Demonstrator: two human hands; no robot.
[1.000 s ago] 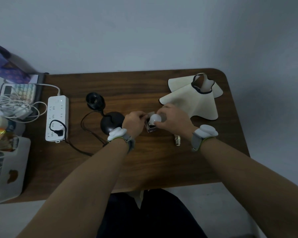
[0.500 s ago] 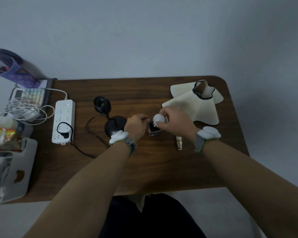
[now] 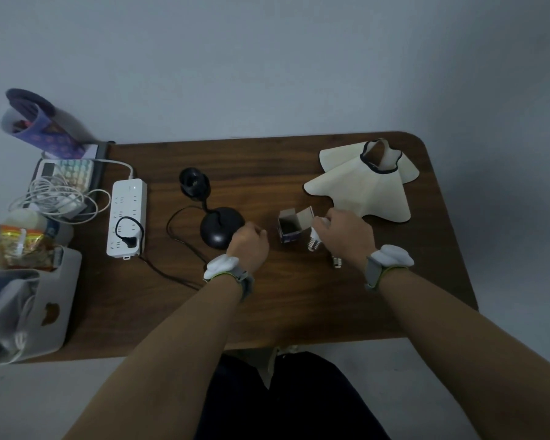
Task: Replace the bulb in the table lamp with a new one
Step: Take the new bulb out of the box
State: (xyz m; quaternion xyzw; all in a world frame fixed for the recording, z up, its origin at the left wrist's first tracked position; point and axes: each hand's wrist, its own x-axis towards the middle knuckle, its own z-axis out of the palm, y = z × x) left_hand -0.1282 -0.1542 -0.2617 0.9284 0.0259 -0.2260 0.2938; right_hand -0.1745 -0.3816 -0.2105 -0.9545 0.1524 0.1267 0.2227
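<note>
At the far left of the wooden table [image 3: 299,306] sits a white bin [image 3: 50,315], with a coil of white cable [image 3: 50,198] behind it and a white power strip [image 3: 127,219] beside that, a black plug pushed into its near end. Next comes the lamp base [image 3: 221,227], a black round foot with a bent neck and an open socket [image 3: 193,185] facing up, bare of any shade. The left hand [image 3: 248,246] reaches forward from a straight forearm and rests just beside the foot, its fingers curled loosely inward around nothing. To its right stands a small cardboard box [image 3: 289,227], flaps open and its inside dark. The right hand [image 3: 346,236] arches over the tabletop just right of the box, palm down, fingers closed around the new bulb [image 3: 315,241], whose screw cap points toward the person. A second bulb [image 3: 337,261] lies on the table under that wrist. The cream lampshade [image 3: 365,188] lies at the far right.
</note>
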